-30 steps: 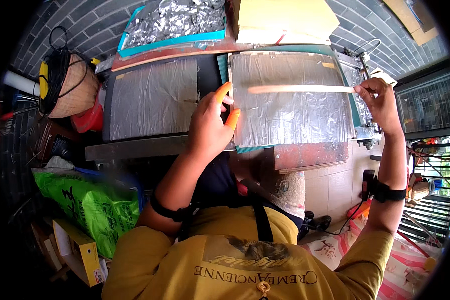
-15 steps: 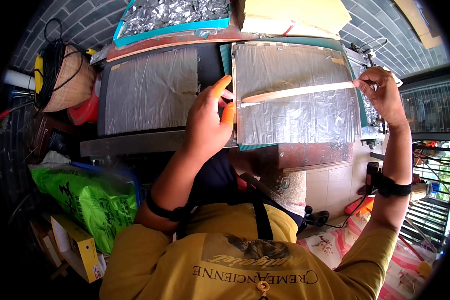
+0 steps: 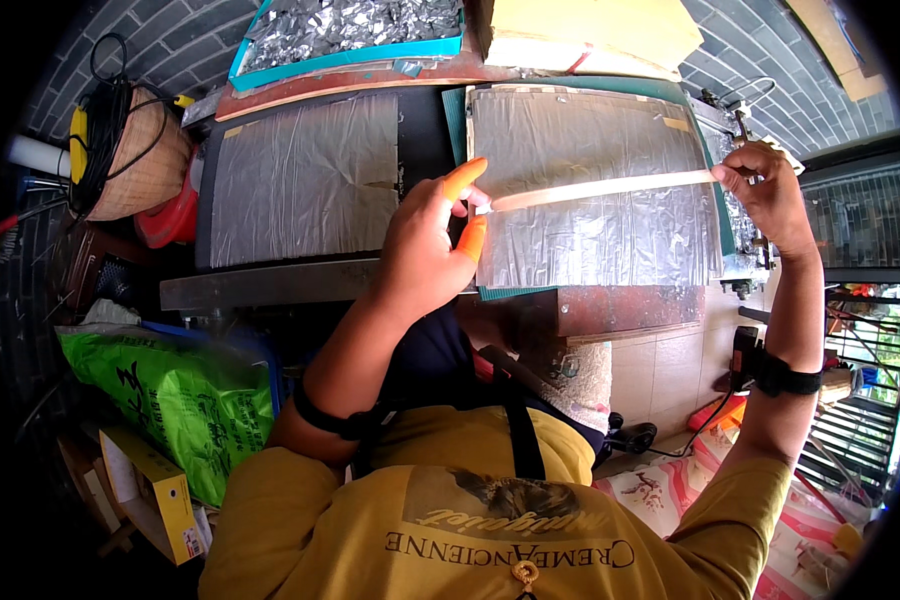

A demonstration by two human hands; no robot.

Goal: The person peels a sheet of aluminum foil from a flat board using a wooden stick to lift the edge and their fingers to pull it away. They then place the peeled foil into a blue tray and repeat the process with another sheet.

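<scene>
My right hand (image 3: pixel 765 205) pinches the right end of a long, thin, pale wooden strip (image 3: pixel 610 187). The strip lies slantwise above a greyish, wrinkled clear-film-covered sheet (image 3: pixel 600 245). At the strip's left tip is a small whitish, shiny bit (image 3: pixel 484 209), too small to name. My left hand (image 3: pixel 432 245) is at that tip, orange finger covers on its thumb and forefinger. These two fingers stand apart, with the tip and the bit beside them; whether another fingertip touches the bit is hard to see.
A second film-covered sheet (image 3: pixel 305 185) lies on the left of the dark bench. Behind stand a turquoise tray (image 3: pixel 345 62) of silvery scraps and a yellowish stack (image 3: pixel 590 35). Left are a woven basket (image 3: pixel 150 160) with black cable and a green bag (image 3: pixel 170 400).
My left hand has moved right, up to the strip's left tip. The strip's right end has dropped slightly, with my right hand still pinching it.
</scene>
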